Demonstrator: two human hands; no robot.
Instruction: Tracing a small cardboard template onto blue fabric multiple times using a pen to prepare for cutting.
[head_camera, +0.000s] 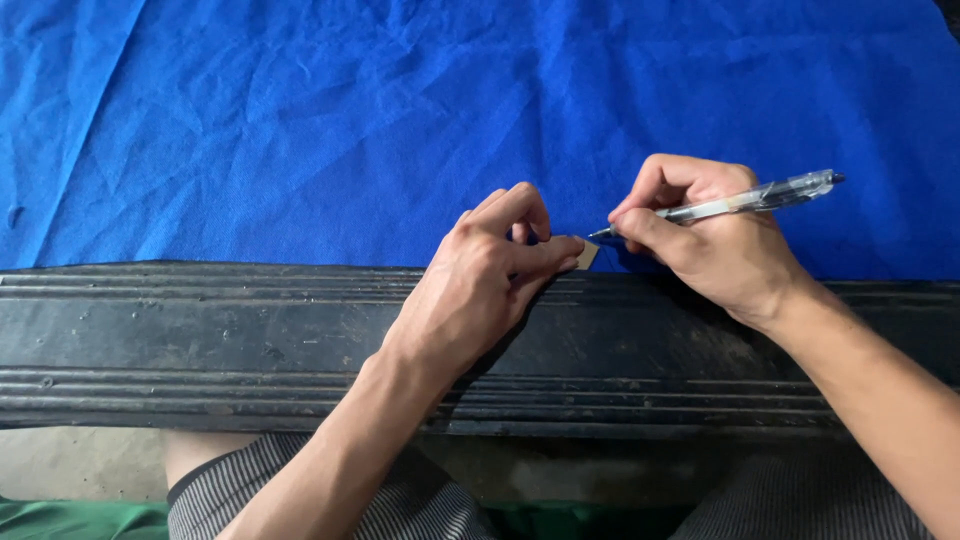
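A wide sheet of creased bright blue felt-like fabric (350, 120) is lying spread across the whole upper part of the view, its near edge running along a long, worn black ribbed table edge (200, 340). Below that edge, grey striped shorts (400, 505) are covering the person's legs, with a strip of green cloth (70, 520) showing at the bottom left.

The left hand (480, 285) is reaching over the black edge, its fingers curled and pressing down on a small tan cardboard piece (587, 254) that is sitting on the fabric right at its near border; the thumb and forefinger are pinning it flat.

The right hand (705, 240) is resting just beside it, fingers closed in a writing grip around a clear plastic ballpoint pen with a dark tip (740, 202). The pen is slanting up to the right, and its tip is touching the fabric at the upper corner of the tan piece.
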